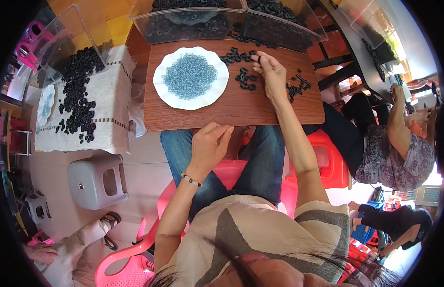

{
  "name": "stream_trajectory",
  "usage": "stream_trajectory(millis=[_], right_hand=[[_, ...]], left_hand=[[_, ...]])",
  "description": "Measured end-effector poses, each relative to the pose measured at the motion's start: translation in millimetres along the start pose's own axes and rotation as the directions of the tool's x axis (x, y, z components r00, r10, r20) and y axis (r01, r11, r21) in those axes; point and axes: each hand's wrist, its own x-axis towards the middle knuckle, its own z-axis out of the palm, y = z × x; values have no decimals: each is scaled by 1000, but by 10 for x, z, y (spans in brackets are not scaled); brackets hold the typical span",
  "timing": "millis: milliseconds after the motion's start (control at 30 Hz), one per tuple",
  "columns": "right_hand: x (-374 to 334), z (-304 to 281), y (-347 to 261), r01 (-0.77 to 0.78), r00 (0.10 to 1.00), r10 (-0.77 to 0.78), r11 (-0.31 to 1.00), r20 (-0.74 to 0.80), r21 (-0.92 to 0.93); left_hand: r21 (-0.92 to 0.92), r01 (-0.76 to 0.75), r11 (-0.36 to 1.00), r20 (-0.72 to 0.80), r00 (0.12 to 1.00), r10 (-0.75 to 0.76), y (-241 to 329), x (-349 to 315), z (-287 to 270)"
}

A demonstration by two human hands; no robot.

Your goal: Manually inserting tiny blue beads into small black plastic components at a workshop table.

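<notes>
My right hand [271,71] reaches over the right half of a brown wooden board [193,119]. Its thumb and fingertips pinch together right at a cluster of small black ring-shaped parts [238,56]; whether one is between them is hard to see. More black rings [246,79] lie just below, and a loose pile of thin black bits [297,87] is right of my wrist. At the board's front edge, above my lap, my left hand [211,146] is closed with fingers pressed together; anything in it is hidden. A white wavy-rimmed plate [164,95] holds many tiny clear bluish rings [189,76].
Clear plastic bins [188,31] of black parts stand along the board's far side. At left, a cloth-covered table [112,95] carries spilled black parts [81,95]. A grey stool [95,182] stands below it. Other people sit at right [394,153] and lower left [83,244].
</notes>
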Motion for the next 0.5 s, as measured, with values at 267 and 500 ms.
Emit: stream_trajectory(millis=[267,500], right_hand=[[-1054,249,-542,-146,904,70,978,423,151],[-1521,435,-459,272,848,-119,935,517,-230]], left_hand=[[-159,16,987,-164,985,-42,122,26,-97],[-785,210,582,17,948,-319,9,2,-25]])
